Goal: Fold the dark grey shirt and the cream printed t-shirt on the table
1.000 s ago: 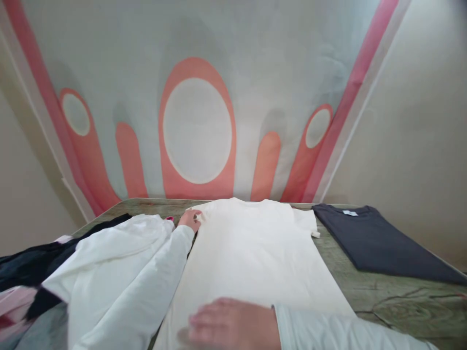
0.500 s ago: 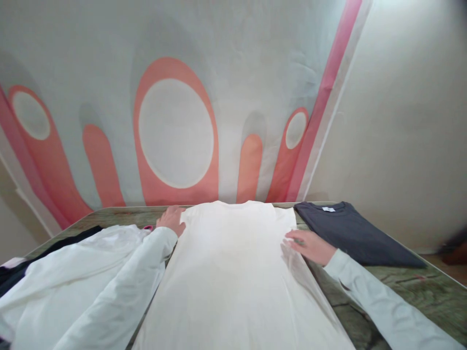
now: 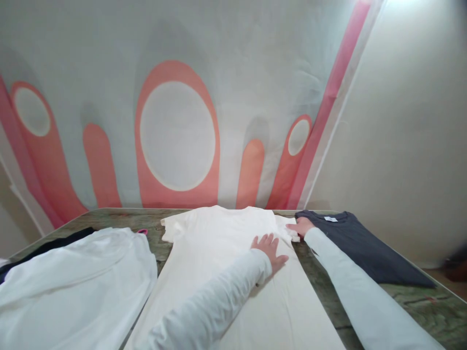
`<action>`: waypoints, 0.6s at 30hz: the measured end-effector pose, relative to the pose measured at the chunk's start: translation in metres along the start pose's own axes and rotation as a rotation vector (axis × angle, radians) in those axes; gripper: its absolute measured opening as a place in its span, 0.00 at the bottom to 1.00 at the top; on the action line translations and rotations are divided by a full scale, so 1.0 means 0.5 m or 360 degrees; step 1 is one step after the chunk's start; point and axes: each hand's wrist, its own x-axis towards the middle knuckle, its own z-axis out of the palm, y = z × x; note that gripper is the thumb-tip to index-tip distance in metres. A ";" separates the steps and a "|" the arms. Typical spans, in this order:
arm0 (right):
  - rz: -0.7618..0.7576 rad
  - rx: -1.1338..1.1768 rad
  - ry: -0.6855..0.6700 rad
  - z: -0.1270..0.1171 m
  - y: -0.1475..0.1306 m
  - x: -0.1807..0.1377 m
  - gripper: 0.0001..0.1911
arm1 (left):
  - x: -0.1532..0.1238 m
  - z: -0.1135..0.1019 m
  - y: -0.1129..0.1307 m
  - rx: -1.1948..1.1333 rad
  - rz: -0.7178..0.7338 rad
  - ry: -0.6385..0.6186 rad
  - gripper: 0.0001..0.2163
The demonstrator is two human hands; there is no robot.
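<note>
A cream-white T-shirt (image 3: 215, 243) lies spread out flat on the table, its collar toward the far edge and its hem out of view at the bottom. My left hand (image 3: 270, 252) rests flat on the upper right of the shirt with its fingers spread. At the short sleeve on the right, my right hand (image 3: 301, 226) has its fingers closed on the fabric edge; its thumb is hard to make out. The left sleeve (image 3: 174, 227) lies stretched outward, untouched.
A white garment (image 3: 91, 272) lies at the left over a black one (image 3: 54, 245), with a small pink loop (image 3: 142, 232) by it. To the right is a folded dark grey T-shirt (image 3: 361, 248). Behind the wood-patterned table (image 3: 419, 306) hangs a printed backdrop (image 3: 233, 63).
My left hand has left the left sleeve and moved right onto the shirt's chest. My right hand has shifted up to the right sleeve, and the shirt's right side now lies flatter.
</note>
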 end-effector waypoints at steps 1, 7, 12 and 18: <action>0.0022 0.0088 -0.0073 0.001 0.006 -0.002 0.12 | 0.001 0.011 -0.001 0.0015 0.0008 0.0056 0.33; 0.0064 0.0596 -0.0309 -0.008 0.026 -0.008 0.09 | 0.005 0.041 -0.007 0.0032 0.0072 0.0175 0.31; -0.0017 0.0764 -0.0186 0.009 0.038 -0.006 0.11 | 0.070 0.018 -0.034 0.0003 -0.0057 0.0146 0.27; -0.0271 0.0780 0.0103 0.054 0.071 0.001 0.25 | 0.173 -0.009 -0.104 0.0078 -0.0184 0.0301 0.16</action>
